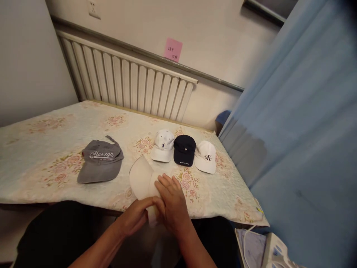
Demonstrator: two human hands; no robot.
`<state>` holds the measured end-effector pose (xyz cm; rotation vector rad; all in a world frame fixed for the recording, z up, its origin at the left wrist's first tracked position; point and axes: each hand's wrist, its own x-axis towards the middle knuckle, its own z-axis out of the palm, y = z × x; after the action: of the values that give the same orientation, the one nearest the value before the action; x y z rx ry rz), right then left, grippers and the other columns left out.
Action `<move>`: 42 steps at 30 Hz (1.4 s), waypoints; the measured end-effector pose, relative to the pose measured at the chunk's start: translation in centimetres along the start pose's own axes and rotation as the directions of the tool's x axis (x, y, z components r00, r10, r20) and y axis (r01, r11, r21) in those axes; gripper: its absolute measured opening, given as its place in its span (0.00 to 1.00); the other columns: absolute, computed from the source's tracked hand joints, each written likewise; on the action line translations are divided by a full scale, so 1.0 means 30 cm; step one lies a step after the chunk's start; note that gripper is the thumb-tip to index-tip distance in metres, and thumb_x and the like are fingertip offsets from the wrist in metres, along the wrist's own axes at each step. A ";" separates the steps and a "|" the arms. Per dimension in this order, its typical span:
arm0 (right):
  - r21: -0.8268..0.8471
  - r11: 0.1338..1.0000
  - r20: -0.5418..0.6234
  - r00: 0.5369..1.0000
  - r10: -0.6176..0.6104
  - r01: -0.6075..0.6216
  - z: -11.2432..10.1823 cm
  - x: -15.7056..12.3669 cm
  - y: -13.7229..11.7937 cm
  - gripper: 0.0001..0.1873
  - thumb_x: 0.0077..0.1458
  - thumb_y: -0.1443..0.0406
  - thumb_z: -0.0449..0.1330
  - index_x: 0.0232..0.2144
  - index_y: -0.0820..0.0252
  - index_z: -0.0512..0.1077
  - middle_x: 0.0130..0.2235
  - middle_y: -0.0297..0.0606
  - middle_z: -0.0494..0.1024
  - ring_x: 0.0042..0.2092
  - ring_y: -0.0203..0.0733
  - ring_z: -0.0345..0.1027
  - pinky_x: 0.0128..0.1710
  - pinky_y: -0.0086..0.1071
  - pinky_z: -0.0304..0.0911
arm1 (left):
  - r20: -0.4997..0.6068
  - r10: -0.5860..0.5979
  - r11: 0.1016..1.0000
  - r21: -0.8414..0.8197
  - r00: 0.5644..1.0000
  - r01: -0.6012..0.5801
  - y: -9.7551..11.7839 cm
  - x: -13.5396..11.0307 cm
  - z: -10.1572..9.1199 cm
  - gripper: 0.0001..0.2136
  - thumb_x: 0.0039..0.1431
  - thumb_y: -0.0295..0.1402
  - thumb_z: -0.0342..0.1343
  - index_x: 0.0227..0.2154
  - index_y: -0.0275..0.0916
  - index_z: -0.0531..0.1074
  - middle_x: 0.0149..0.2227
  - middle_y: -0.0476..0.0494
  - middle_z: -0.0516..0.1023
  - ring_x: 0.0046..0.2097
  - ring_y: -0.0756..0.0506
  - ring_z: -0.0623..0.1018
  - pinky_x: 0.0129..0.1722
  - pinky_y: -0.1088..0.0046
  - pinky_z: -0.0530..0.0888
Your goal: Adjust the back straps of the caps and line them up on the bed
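Observation:
Both my hands hold a cream-white cap at the near edge of the table, its brim pointing away to the left. My left hand grips the cap's crown from below, fingers curled. My right hand lies on top of the crown, fingers pressed together over it. Most of the crown is hidden under my hands. A grey cap with white lettering lies to the left. Farther back sit a white cap, a navy cap and a white cap with a black logo in a row.
The table carries a pale floral cloth. A white radiator runs along the wall behind it, with a pink note above. A blue curtain hangs at the right. A white appliance sits low right.

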<state>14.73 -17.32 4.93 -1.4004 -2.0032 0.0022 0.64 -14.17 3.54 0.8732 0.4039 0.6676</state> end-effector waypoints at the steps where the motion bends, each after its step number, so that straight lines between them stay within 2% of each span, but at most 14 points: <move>1: 0.032 0.999 0.002 1.000 0.025 -0.025 -0.007 0.004 0.005 0.20 0.58 0.62 0.53 0.54 0.55 0.64 0.57 0.41 0.68 0.62 0.46 0.54 0.62 0.51 0.46 | -0.022 -0.014 0.999 -0.044 1.000 0.013 0.000 -0.002 -0.003 0.09 0.55 0.28 0.54 0.28 0.33 0.79 0.29 0.39 0.81 0.35 0.41 0.78 0.39 0.67 0.72; 3: 0.134 0.986 -0.003 0.995 0.098 -0.096 -0.020 0.006 0.029 0.19 0.59 0.61 0.52 0.53 0.54 0.66 0.56 0.40 0.69 0.61 0.45 0.56 0.61 0.49 0.50 | -0.066 -0.057 0.989 -0.144 0.996 0.047 -0.004 -0.004 -0.013 0.11 0.54 0.27 0.55 0.39 0.33 0.78 0.35 0.38 0.82 0.41 0.39 0.79 0.46 0.63 0.71; 5: 0.274 0.944 0.011 0.982 0.188 -0.184 -0.028 0.001 0.063 0.18 0.60 0.60 0.51 0.51 0.53 0.68 0.56 0.39 0.70 0.60 0.44 0.59 0.60 0.46 0.53 | -0.079 -0.099 0.975 -0.205 0.992 0.081 -0.008 -0.007 -0.026 0.15 0.53 0.26 0.56 0.45 0.32 0.75 0.39 0.36 0.81 0.44 0.37 0.78 0.50 0.59 0.69; 9: 0.503 0.768 0.108 0.911 0.398 -0.396 -0.031 -0.028 0.123 0.20 0.59 0.56 0.50 0.50 0.54 0.71 0.53 0.39 0.73 0.55 0.44 0.65 0.57 0.44 0.58 | -0.071 -0.164 0.947 -0.290 0.984 0.137 -0.005 -0.016 -0.058 0.16 0.53 0.25 0.55 0.46 0.30 0.74 0.40 0.33 0.80 0.45 0.35 0.78 0.51 0.57 0.68; 11: 0.572 0.682 0.146 0.874 0.463 -0.457 -0.031 -0.048 0.141 0.21 0.59 0.54 0.49 0.49 0.55 0.71 0.52 0.39 0.74 0.55 0.45 0.65 0.57 0.44 0.57 | -0.082 -0.195 0.928 -0.337 0.977 0.157 0.001 -0.020 -0.076 0.16 0.53 0.26 0.55 0.45 0.30 0.75 0.38 0.32 0.81 0.45 0.35 0.78 0.51 0.57 0.68; 15: 0.650 0.577 0.188 0.840 0.508 -0.494 -0.023 -0.083 0.158 0.22 0.60 0.52 0.47 0.48 0.53 0.72 0.51 0.38 0.75 0.53 0.44 0.67 0.56 0.41 0.58 | -0.154 -0.234 0.901 -0.406 0.960 0.155 0.016 -0.020 -0.103 0.12 0.52 0.26 0.55 0.38 0.29 0.78 0.34 0.33 0.82 0.43 0.34 0.79 0.50 0.57 0.70; 19: 0.721 0.443 0.204 0.774 0.599 -0.533 0.013 -0.112 0.166 0.24 0.59 0.50 0.46 0.47 0.54 0.73 0.49 0.38 0.77 0.52 0.44 0.67 0.55 0.41 0.58 | -0.252 -0.245 0.885 -0.452 0.936 0.109 0.031 -0.011 -0.114 0.10 0.51 0.26 0.54 0.34 0.29 0.79 0.32 0.34 0.82 0.41 0.35 0.80 0.48 0.58 0.72; 22: 0.817 0.286 0.223 0.730 0.646 -0.502 0.050 -0.135 0.167 0.26 0.58 0.49 0.48 0.46 0.59 0.73 0.46 0.41 0.78 0.51 0.45 0.68 0.53 0.41 0.60 | -0.263 -0.253 0.868 -0.487 0.931 0.099 0.038 -0.004 -0.123 0.12 0.53 0.28 0.53 0.37 0.29 0.78 0.31 0.35 0.82 0.40 0.35 0.80 0.47 0.57 0.73; 26: 0.893 0.039 0.321 0.693 0.646 -0.449 0.098 -0.161 0.165 0.26 0.56 0.49 0.50 0.44 0.63 0.74 0.44 0.44 0.78 0.46 0.46 0.71 0.48 0.39 0.64 | -0.283 -0.231 0.847 -0.530 0.931 0.050 0.042 0.003 -0.139 0.15 0.54 0.29 0.51 0.40 0.29 0.77 0.31 0.36 0.82 0.39 0.35 0.80 0.46 0.57 0.73; 28: 0.891 -0.035 0.364 0.665 0.652 -0.453 0.123 -0.170 0.164 0.26 0.55 0.49 0.52 0.43 0.63 0.74 0.43 0.44 0.79 0.44 0.46 0.72 0.46 0.39 0.65 | -0.284 -0.229 0.833 -0.551 0.931 0.037 0.043 0.005 -0.144 0.15 0.54 0.29 0.50 0.41 0.29 0.77 0.31 0.37 0.82 0.39 0.36 0.80 0.46 0.57 0.74; 32: 0.874 -0.069 0.399 0.629 0.667 -0.482 0.169 -0.178 0.160 0.23 0.52 0.52 0.57 0.44 0.61 0.73 0.40 0.43 0.80 0.42 0.47 0.73 0.41 0.40 0.68 | -0.264 -0.259 0.813 -0.579 0.929 0.062 0.043 0.006 -0.145 0.16 0.53 0.30 0.50 0.40 0.28 0.77 0.29 0.36 0.82 0.38 0.35 0.80 0.45 0.57 0.74; 37: 0.837 -0.121 0.481 0.612 0.627 -0.534 0.189 -0.187 0.154 0.21 0.54 0.53 0.53 0.40 0.60 0.76 0.34 0.43 0.81 0.41 0.50 0.74 0.39 0.42 0.70 | -0.243 -0.262 0.802 -0.594 0.934 0.070 0.036 0.008 -0.143 0.17 0.54 0.31 0.49 0.42 0.28 0.76 0.30 0.36 0.82 0.38 0.35 0.80 0.46 0.57 0.73; 39: 0.838 -0.082 0.461 0.619 0.636 -0.540 0.188 -0.190 0.152 0.20 0.55 0.54 0.52 0.37 0.60 0.77 0.31 0.43 0.81 0.41 0.50 0.74 0.39 0.43 0.70 | -0.247 -0.249 0.800 -0.597 0.937 0.055 0.033 0.009 -0.143 0.18 0.55 0.31 0.49 0.44 0.28 0.75 0.30 0.37 0.82 0.39 0.36 0.80 0.47 0.57 0.73; 42: 0.860 0.029 0.362 0.648 0.670 -0.510 0.188 -0.191 0.150 0.20 0.56 0.54 0.50 0.34 0.59 0.78 0.28 0.43 0.81 0.42 0.51 0.74 0.39 0.44 0.70 | -0.241 -0.245 0.792 -0.608 0.939 0.051 0.031 0.009 -0.141 0.19 0.56 0.34 0.49 0.47 0.28 0.73 0.31 0.36 0.82 0.39 0.35 0.80 0.47 0.57 0.72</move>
<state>16.55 -18.12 -4.07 -1.1851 -0.7004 1.2409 -1.94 -11.17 1.78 0.1252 0.4998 0.7274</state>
